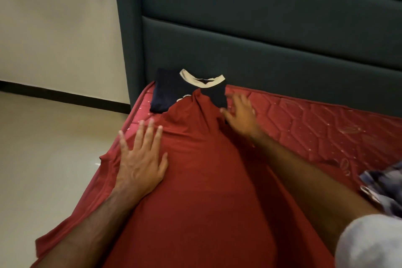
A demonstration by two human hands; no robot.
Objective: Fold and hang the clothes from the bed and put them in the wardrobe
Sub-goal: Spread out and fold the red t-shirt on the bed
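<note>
1. Head view, the garment: a red garment [202, 180] lies spread along the near corner of the red quilted mattress [315, 124]. Its left edge hangs over the mattress side toward the floor [43, 148]. Its far end overlaps a folded dark navy shirt with a cream collar [171, 91], which sits against the teal padded headboard [261, 35].

2. Head view, the hands: the left hand [141, 159] rests flat on the red cloth, fingers straight and fanned, pressing it down near the left edge. The right hand [241, 113] is spread too, fingers extended, at the cloth's far right edge beside the navy shirt; it is blurred, so I cannot tell whether it touches cloth or mattress. Neither hand pinches anything.

3. Head view, handling: the cloth looks thin, light and limp, creasing easily. It seems likely to slide on the mattress, with the overhanging edge dragging it sideways. I would take it at corners or side seams, pinching both layers, not mid-panel.

4. Head view, the rest: a blue-and-white patterned fabric [385, 189] lies at the right edge.
</note>
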